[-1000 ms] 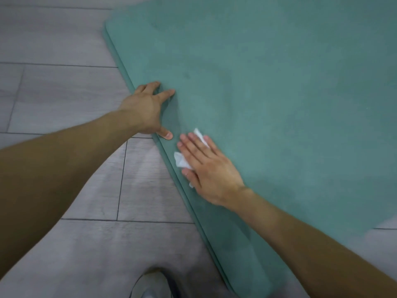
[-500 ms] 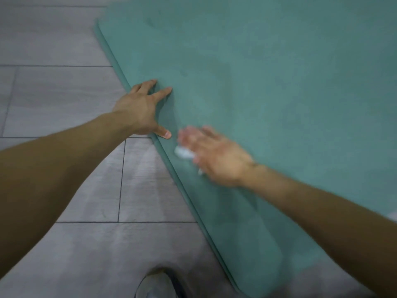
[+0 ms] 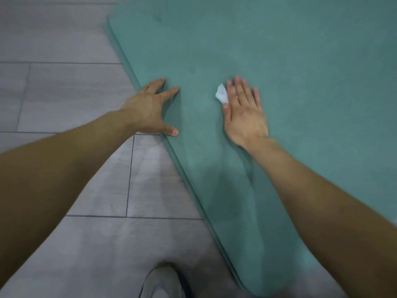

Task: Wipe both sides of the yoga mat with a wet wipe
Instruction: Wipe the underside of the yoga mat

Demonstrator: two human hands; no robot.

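Note:
A teal yoga mat (image 3: 279, 61) lies flat on the floor and fills the right and upper part of the view. My right hand (image 3: 245, 115) lies flat on it with straight fingers, pressing a white wet wipe (image 3: 221, 94) onto the mat; only a corner of the wipe shows at the hand's left side. My left hand (image 3: 150, 110) rests spread on the mat's left edge, fingers and thumb on the mat, palm over the floor.
Grey floor tiles (image 3: 64, 93) with dark joints lie left of the mat. A grey shoe (image 3: 161, 282) shows at the bottom centre, close to the mat's near rounded corner (image 3: 253, 284).
My right hand has slid the wipe to the right and further onto the mat, away from the left edge. My left hand has stayed on the mat's edge.

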